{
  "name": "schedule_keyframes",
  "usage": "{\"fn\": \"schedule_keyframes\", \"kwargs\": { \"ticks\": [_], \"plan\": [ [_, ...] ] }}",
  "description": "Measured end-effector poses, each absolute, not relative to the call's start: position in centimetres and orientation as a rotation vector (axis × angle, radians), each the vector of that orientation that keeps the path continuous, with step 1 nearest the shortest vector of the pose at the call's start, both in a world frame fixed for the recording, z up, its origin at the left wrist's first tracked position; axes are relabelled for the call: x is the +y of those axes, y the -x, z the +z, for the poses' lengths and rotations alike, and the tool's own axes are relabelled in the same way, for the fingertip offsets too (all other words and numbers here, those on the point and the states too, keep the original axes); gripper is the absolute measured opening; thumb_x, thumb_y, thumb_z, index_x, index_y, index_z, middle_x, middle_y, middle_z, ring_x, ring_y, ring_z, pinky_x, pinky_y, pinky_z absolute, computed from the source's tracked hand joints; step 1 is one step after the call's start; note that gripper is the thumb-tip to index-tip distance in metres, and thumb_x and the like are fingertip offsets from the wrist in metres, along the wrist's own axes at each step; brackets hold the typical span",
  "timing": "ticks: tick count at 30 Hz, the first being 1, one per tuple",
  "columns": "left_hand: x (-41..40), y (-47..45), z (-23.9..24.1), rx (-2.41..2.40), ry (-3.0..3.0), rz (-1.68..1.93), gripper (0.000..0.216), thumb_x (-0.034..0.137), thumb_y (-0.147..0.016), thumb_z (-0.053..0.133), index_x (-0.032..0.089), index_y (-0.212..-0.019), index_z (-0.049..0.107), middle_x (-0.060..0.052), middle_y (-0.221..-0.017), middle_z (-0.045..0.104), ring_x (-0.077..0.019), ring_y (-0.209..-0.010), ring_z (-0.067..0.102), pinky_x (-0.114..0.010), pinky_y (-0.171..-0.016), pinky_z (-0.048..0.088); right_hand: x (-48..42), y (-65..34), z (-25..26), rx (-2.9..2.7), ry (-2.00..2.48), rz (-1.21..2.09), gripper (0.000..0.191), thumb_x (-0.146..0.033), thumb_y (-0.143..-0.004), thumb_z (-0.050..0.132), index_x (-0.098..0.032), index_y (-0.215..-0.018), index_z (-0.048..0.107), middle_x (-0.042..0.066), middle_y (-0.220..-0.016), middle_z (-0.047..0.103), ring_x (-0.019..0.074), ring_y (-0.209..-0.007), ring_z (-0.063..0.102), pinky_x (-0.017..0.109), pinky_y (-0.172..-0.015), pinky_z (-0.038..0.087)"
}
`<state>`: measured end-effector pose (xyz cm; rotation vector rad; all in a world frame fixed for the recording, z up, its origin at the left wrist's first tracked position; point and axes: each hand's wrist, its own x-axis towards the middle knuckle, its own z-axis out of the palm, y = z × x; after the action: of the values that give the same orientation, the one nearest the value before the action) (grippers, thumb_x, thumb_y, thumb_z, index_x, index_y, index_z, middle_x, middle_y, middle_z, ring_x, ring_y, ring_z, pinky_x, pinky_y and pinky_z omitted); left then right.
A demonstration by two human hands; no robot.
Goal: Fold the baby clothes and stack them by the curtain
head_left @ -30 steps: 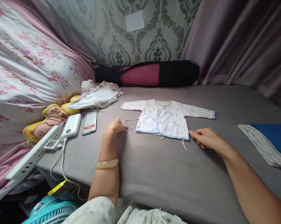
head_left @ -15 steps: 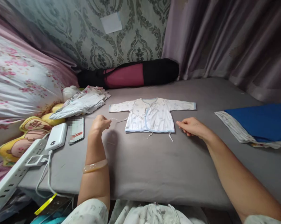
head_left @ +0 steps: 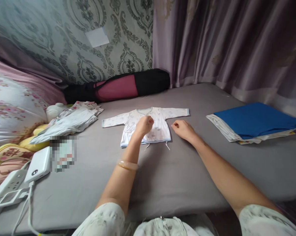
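Observation:
A small white baby shirt (head_left: 160,131) with light blue trim lies spread flat on the grey bed sheet (head_left: 162,177), sleeves out to both sides. My left hand (head_left: 145,124) rests on the middle of the shirt's front, its fingers closed in a pinch on the shirt's tie string, which it hides. A pale bangle sits on that wrist. My right hand (head_left: 183,128) lies on the sheet just right of the shirt's hem, fingers curled in, holding nothing.
A pile of baby clothes (head_left: 71,119) lies to the left, with a phone (head_left: 63,154), a white power bank (head_left: 38,164) and a power strip (head_left: 4,191) nearer the edge. A black and pink roll bag (head_left: 118,88) lies by the wall. Folded blue cloth (head_left: 253,119) sits right.
My left hand has moved right from the sheet onto the shirt's front, taking the tie string with it. My right hand stayed by the hem. The view has swung to the right.

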<state>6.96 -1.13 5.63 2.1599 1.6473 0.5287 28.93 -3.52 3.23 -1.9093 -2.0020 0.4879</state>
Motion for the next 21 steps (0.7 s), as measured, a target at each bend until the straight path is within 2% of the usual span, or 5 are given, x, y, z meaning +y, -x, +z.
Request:
{"fn": "schedule_keyframes", "kwargs": {
  "ticks": [4, 7, 14, 18, 21],
  "plan": [
    [-0.3, -10.7, 2.8, 1.641, -2.279, 0.628, 0.023, 0.01, -0.083, 0.048, 0.012, -0.092, 0.07, -0.013, -0.097, 0.071, -0.0231, -0.096, 0.063, -0.035, -0.092, 0.044, -1.0, -28.3, 3.0, -2.086, 1.828, 0.307, 0.02, -0.022, -0.092, 0.051, -0.019, -0.101, 0.069, 0.009, -0.11, 0.066, 0.0188, -0.101, 0.059, 0.024, -0.081, 0.041],
    [-0.2, -12.0, 1.3, 1.691, -2.297, 0.687, 0.024, 0.009, -0.084, 0.048, 0.012, -0.099, 0.067, -0.014, -0.106, 0.068, -0.0242, -0.104, 0.06, -0.037, -0.098, 0.041, 0.7, -27.7, 2.7, -2.154, 1.804, 0.206, 0.023, -0.017, -0.092, 0.052, -0.02, -0.109, 0.067, 0.01, -0.119, 0.061, 0.0216, -0.111, 0.055, 0.027, -0.087, 0.042],
    [-0.6, -12.3, -0.2, 1.59, -2.438, 0.655, 0.029, 0.018, -0.093, 0.044, 0.016, -0.119, 0.055, -0.012, -0.125, 0.06, -0.023, -0.121, 0.052, -0.042, -0.108, 0.036, 2.2, -28.0, 1.9, -2.34, 1.712, 0.088, 0.027, -0.018, -0.096, 0.043, -0.022, -0.111, 0.066, 0.01, -0.114, 0.06, 0.023, -0.11, 0.054, 0.03, -0.086, 0.042],
    [-1.0, -12.9, -0.7, 1.719, -2.411, 0.428, 0.044, 0.032, -0.099, 0.034, 0.016, -0.138, 0.044, -0.012, -0.15, 0.042, -0.0295, -0.141, 0.033, -0.05, -0.115, 0.026, 2.4, -28.6, 1.7, -2.371, 1.688, 0.005, 0.034, -0.013, -0.096, 0.038, -0.022, -0.114, 0.065, 0.01, -0.115, 0.06, 0.022, -0.109, 0.053, 0.031, -0.089, 0.04],
    [-1.4, -13.4, -0.8, 1.778, -2.436, 0.264, 0.056, 0.042, -0.1, 0.024, 0.014, -0.148, 0.034, -0.012, -0.157, 0.03, -0.0326, -0.146, 0.021, -0.052, -0.117, 0.019, 2.5, -28.8, 1.5, -2.36, 1.707, -0.005, 0.035, -0.013, -0.096, 0.037, -0.022, -0.115, 0.065, 0.009, -0.116, 0.06, 0.0216, -0.11, 0.053, 0.03, -0.091, 0.04]
  ]
}}
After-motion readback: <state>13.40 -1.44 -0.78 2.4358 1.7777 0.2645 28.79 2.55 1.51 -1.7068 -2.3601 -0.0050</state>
